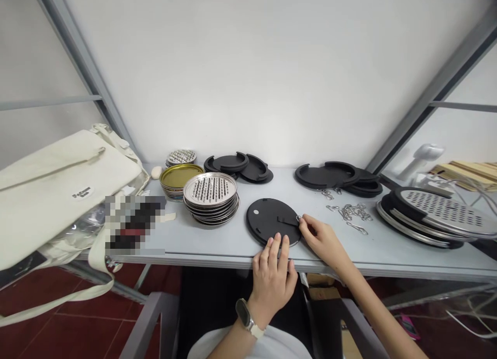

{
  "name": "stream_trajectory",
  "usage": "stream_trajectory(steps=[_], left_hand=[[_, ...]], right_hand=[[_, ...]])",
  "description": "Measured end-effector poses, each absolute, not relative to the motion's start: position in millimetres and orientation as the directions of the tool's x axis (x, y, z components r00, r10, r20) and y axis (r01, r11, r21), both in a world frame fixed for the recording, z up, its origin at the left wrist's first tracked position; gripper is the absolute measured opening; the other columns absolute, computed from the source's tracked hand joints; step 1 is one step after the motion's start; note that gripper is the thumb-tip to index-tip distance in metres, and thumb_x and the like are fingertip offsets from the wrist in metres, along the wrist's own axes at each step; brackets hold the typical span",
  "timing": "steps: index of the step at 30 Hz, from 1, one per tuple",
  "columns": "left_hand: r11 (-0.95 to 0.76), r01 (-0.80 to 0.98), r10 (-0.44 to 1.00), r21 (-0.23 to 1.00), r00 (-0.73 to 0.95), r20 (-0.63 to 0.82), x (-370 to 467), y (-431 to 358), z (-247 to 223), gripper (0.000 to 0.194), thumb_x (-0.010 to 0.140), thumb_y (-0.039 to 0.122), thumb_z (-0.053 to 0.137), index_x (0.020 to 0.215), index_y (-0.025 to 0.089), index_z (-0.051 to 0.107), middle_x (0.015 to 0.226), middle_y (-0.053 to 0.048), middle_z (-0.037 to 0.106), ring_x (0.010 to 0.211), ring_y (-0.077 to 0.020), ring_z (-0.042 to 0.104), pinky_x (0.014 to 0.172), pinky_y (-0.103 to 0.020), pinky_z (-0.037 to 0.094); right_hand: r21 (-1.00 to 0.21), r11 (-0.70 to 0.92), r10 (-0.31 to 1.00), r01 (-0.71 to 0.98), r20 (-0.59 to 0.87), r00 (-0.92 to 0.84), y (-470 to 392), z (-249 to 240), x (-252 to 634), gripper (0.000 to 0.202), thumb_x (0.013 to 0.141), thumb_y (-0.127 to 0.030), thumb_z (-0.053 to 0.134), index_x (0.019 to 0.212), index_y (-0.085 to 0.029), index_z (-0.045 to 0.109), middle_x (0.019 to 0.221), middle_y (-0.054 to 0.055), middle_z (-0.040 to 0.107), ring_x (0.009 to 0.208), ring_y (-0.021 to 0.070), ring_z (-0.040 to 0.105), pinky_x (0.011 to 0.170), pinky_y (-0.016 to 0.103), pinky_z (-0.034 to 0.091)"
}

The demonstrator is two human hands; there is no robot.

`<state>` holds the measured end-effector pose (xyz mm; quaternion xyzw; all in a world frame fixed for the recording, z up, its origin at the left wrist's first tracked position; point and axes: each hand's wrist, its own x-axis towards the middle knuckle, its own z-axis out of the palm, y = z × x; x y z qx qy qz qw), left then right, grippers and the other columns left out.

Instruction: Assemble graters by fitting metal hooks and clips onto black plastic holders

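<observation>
Fingers (284,248) of left hand (272,282) slightly spread on round, black disc (267,222) with pale dot (256,212), right hand (319,238) pinched on metal clip (298,218)

At six o'clock, the left hand (273,276) wore a wristwatch (243,313) with a rounded dark face and cream strap (257,330); below showed a white garment (252,345).

Plain white wall (272,79) under soft light, slanting grey metal posts (79,48) either side, pale grey tabletop (285,183), dark red tiled floor (89,335), grey chair armrests (155,312) below
</observation>
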<state>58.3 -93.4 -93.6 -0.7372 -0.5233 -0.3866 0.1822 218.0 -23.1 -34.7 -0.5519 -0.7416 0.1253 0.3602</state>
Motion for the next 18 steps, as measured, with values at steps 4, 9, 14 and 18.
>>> stream_trajectory(steps=[4, 9, 14, 18], left_hand=[[-0.376, 0.916, 0.632, 0.141, 0.142, 0.762, 58.7, -94.1, -92.9, 0.055, 0.089, 0.030, 0.051, 0.142, 0.023, 0.042, 0.143, -0.002, 0.049, 0.127, -0.0202, 0.044, 0.094, -0.032, 0.038], [-0.381, 0.912, 0.630, 0.150, 0.137, 0.764, 58.9, -93.6, -93.2, 0.055, 0.089, 0.031, 0.051, 0.143, 0.023, 0.041, 0.144, -0.001, 0.049, 0.126, -0.0193, 0.045, 0.093, -0.032, 0.038], [-0.383, 0.911, 0.631, 0.153, 0.137, 0.763, 59.2, -92.6, -95.0, 0.056, 0.089, 0.030, 0.051, 0.143, 0.024, 0.040, 0.143, -0.001, 0.050, 0.126, -0.0197, 0.045, 0.094, -0.032, 0.038], [-0.382, 0.912, 0.629, 0.151, 0.137, 0.765, 59.7, -92.0, -96.7, 0.056, 0.089, 0.030, 0.051, 0.143, 0.023, 0.040, 0.143, -0.002, 0.050, 0.126, -0.0201, 0.046, 0.093, -0.032, 0.038]], right_hand=[[-0.582, 0.360, 0.910, 0.729, 0.391, -0.138, -24.1, -35.1, 217.9, 0.032, 0.093, -0.035, 0.041, 0.065, -0.021, 0.037, 0.055, -0.004, 0.041, 0.051, 0.0111, 0.037, 0.051, 0.024, 0.033], [-0.590, 0.343, 0.921, 0.731, 0.364, -0.139, -25.6, -34.5, 218.1, 0.034, 0.092, -0.035, 0.041, 0.063, -0.021, 0.034, 0.053, -0.005, 0.039, 0.051, 0.0107, 0.037, 0.050, 0.023, 0.031], [-0.569, 0.348, 0.903, 0.745, 0.417, -0.103, -24.5, -32.3, 215.1, 0.034, 0.095, -0.037, 0.038, 0.064, -0.022, 0.036, 0.053, -0.004, 0.042, 0.048, 0.0118, 0.038, 0.051, 0.025, 0.032], [-0.567, 0.350, 0.901, 0.746, 0.422, -0.102, -23.3, -32.2, 215.0, 0.033, 0.096, -0.038, 0.036, 0.067, -0.023, 0.039, 0.055, -0.003, 0.047, 0.049, 0.0130, 0.041, 0.052, 0.026, 0.034]])
